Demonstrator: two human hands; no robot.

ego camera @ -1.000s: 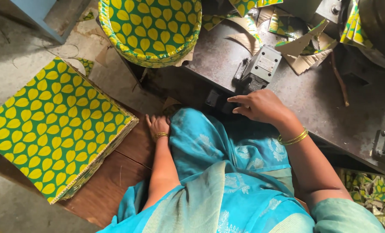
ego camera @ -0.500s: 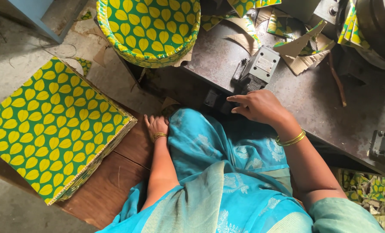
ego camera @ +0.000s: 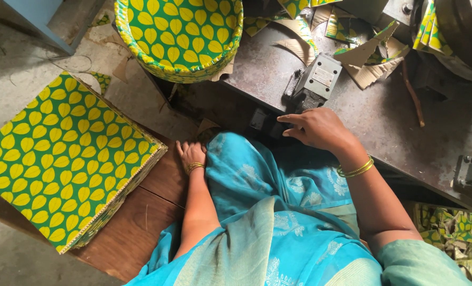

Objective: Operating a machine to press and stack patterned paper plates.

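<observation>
The left hand (ego camera: 192, 154) rests flat on the wooden bench (ego camera: 140, 222), fingers loosely spread, holding nothing, just right of the sheet stack (ego camera: 61, 159). Beyond the bench, the right hand (ego camera: 315, 128) lies on the metal table (ego camera: 394, 132), fingers together, fingertips touching a black switch box (ego camera: 265, 123). Farther off sit the plates (ego camera: 178, 37).

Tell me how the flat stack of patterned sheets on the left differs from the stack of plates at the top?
The stack of sheets is square and flat; the stack of plates is round with raised rims. The sheets rest on a wooden board beside the left hand; the plates sit farther off, at the edge of the metal bench on which the right hand rests. Both have the same green with yellow leaf pattern.
</observation>
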